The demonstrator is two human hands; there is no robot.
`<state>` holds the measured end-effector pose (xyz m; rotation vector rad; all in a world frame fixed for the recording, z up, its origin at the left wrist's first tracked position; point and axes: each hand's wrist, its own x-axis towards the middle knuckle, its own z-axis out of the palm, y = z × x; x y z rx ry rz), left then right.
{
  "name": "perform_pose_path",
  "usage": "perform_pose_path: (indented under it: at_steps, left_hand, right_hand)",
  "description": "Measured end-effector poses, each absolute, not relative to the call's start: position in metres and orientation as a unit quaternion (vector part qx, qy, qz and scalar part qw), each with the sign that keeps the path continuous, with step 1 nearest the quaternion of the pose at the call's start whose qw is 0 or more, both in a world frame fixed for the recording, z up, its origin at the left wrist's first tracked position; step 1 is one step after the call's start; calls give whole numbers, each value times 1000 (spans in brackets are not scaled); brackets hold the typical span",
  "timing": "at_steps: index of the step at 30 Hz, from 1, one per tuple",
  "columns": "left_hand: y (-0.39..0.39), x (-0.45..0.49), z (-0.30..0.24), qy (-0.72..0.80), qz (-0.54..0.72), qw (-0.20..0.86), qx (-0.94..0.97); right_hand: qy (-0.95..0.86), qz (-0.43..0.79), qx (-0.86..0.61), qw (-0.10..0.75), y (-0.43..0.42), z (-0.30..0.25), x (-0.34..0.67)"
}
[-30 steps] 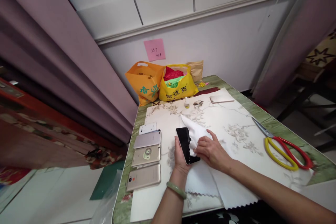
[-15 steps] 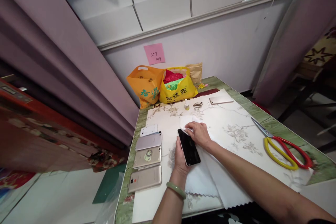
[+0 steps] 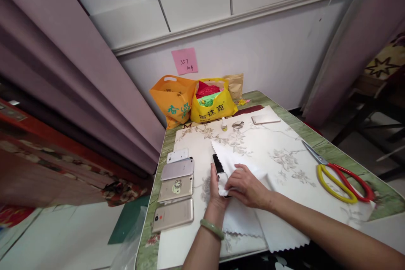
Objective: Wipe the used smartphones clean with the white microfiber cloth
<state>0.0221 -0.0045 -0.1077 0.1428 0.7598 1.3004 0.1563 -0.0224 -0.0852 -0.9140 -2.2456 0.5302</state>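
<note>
My left hand, with a green bangle at the wrist, grips a black phone from below. Only the phone's upper end shows. My right hand presses a white cloth with zigzag edges over the lower part of the phone's screen, fingers closed on the cloth. The rest of the cloth trails over the table towards me.
Several phones lie in a column at the table's left edge. Red-and-yellow scissors lie at the right. A small bottle, a metal ring, another phone and two yellow bags stand at the back.
My right hand has slid with the cloth from the phone's top end down to its lower half, covering most of the screen. The left hand keeps its hold.
</note>
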Motion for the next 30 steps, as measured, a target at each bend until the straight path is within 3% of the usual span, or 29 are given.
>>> perform_pose_path:
  at_steps: [5,11,17,23,30]
  left_hand:
    - [-3,24,-114,352,582,729,80]
    - [-3,30,-104,328,572,747,79]
    - [-4,26,-97,307,560,768,52]
    - [-5,23,-99,298,560,770,66]
    - [-4,23,-106,339,547,762,67]
  right_hand:
    - [-738,254,-490,388,18,-89,129]
    - [-720,171,-587,330,50,-92,147]
    - [-814,124,-494,279,9,-98,177]
    - [-867,193,-368,275,-19,-85,178]
    - [-795,132,-470,360,17,-82,131]
